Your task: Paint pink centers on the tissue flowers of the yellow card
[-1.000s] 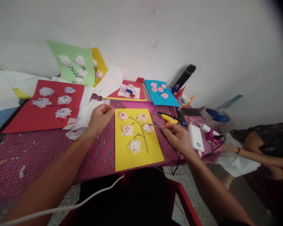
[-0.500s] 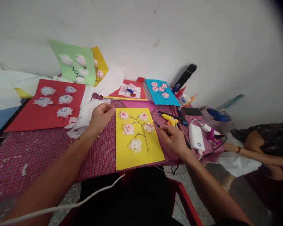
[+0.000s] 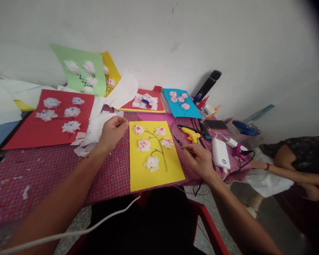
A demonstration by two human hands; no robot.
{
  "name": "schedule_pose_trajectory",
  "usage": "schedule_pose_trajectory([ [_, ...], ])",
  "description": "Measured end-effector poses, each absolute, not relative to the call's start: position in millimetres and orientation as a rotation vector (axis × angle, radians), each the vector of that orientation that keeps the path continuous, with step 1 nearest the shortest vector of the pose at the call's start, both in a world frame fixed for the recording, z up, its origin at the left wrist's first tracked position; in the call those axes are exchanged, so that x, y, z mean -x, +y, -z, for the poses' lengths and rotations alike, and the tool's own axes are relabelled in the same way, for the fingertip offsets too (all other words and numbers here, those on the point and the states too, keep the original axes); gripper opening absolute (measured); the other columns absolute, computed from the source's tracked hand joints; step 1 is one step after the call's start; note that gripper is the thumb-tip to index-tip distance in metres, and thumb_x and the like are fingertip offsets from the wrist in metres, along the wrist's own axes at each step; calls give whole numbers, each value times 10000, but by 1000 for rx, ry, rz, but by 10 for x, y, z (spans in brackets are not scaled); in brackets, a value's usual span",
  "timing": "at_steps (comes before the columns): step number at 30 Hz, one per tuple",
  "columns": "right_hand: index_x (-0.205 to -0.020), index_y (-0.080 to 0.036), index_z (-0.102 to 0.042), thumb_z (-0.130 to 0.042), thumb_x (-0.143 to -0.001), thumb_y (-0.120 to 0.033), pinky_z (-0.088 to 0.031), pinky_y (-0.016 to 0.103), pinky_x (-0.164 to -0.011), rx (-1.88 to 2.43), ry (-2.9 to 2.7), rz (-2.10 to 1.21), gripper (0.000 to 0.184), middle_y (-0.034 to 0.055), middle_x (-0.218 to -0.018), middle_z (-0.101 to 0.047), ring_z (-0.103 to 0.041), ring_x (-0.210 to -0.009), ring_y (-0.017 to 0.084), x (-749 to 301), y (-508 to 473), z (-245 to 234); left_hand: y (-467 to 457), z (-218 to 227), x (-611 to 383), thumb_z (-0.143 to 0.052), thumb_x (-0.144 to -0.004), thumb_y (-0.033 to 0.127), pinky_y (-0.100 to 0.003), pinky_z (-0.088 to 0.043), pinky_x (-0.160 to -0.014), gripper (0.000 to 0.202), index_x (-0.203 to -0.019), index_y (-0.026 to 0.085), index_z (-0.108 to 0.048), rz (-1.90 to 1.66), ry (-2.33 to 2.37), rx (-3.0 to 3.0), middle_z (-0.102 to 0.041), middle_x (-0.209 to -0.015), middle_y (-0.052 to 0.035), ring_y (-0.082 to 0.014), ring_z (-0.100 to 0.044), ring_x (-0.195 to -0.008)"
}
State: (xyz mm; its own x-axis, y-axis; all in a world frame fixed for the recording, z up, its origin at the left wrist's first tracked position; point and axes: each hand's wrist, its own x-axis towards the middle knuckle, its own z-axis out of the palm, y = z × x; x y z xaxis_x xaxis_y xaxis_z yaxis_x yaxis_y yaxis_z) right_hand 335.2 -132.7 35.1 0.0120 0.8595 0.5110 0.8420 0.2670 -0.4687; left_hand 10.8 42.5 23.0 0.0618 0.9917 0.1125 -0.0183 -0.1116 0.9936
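Note:
A yellow sheet of paper (image 3: 138, 179) lies on the table in front of me, with a drawn branch and several crumpled white tissue flowers, most dabbed red. My left hand (image 3: 114, 131) rests at its upper left corner, thumb and fingers pinched together; whether they grip anything is hidden. On the sheet's right side, my right hand (image 3: 199, 159) is closed around a thin paintbrush (image 3: 178, 144). The brush tip reaches the right-hand tissue flower (image 3: 167, 142). A dark pen-like tool (image 3: 177, 139) lies just beyond the right fingers.
A yellow glue gun (image 3: 191, 134), a white power bank (image 3: 221, 154) and a phone (image 3: 215, 124) lie to the right. Red (image 3: 55, 136), green (image 3: 69, 60) and blue (image 3: 182, 109) flower sheets stand behind. Another person's arm (image 3: 287, 171) is at far right. A white cable (image 3: 95, 225) crosses in front.
My right hand has shifted slightly right and down relative to the yellow sheet, the brush still in it. My left hand keeps its place; the whole view has shifted slightly.

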Motion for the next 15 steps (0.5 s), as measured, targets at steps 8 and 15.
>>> schedule_pose_trajectory([
  [8,-954,-276,-749,-624,-969,-262,-580,383,-696,1542,-1797,-91,127,55,-874,-799,-749,-766,238,-3295,-1409,-356,425,-229,-111,-759,-797,292,-246,-303,-436,131,-832,222,-653,-1249,1096,-1316,-550,-612,30,-98,-440,-469],
  [15,-1002,-266,-743,-612,-993,-217,-562,363,-683,1459,-1859,-35,141,51,-843,-765,-717,-748,216,-3267,-1451,-322,421,-241,-120,-753,-797,281,-247,-298,-437,131,-834,218,-644,-1248,1101,-1319,-544,-607,32,-97,-440,-471],
])
